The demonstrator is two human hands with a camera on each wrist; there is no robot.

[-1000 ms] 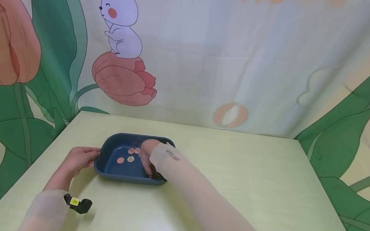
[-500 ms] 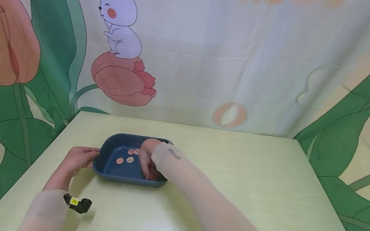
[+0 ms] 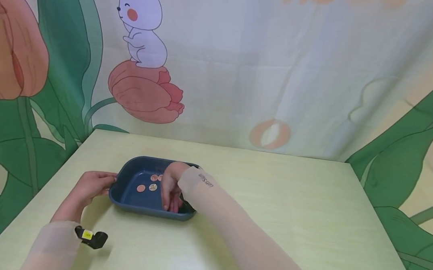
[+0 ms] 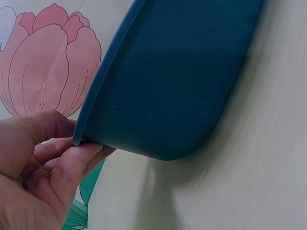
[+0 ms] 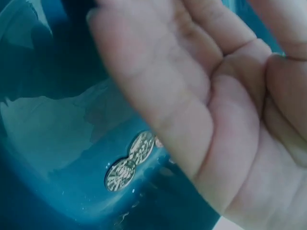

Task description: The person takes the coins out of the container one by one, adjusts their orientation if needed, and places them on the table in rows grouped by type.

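A dark blue rectangular basin [image 3: 126,195] with rounded corners stands on the table. My left hand [image 3: 92,186] pinches its left rim between thumb and fingers, which the left wrist view shows closely on the rim [image 4: 96,88]. My right hand [image 3: 172,187] reaches down inside the basin's right part, fingers pointing at the floor near the front wall. In the right wrist view the right palm [image 5: 206,110] is bare and the fingers are loosely extended. Two silvery coins [image 5: 121,174] lie beside it. Copper coins [image 3: 140,188] and a pale gold coin [image 3: 153,187] lie left of this hand.
The pale table [image 3: 289,210] extends right and in front of the basin. A curtain [image 3: 219,70] printed with a rabbit and flowers hangs behind it. A small black device [image 3: 92,237] is strapped at the left wrist.
My right hand has shifted slightly within the basin, its fingers now more visible near the front wall. The left hand keeps its pinch on the rim; the coins at left stay about in place.
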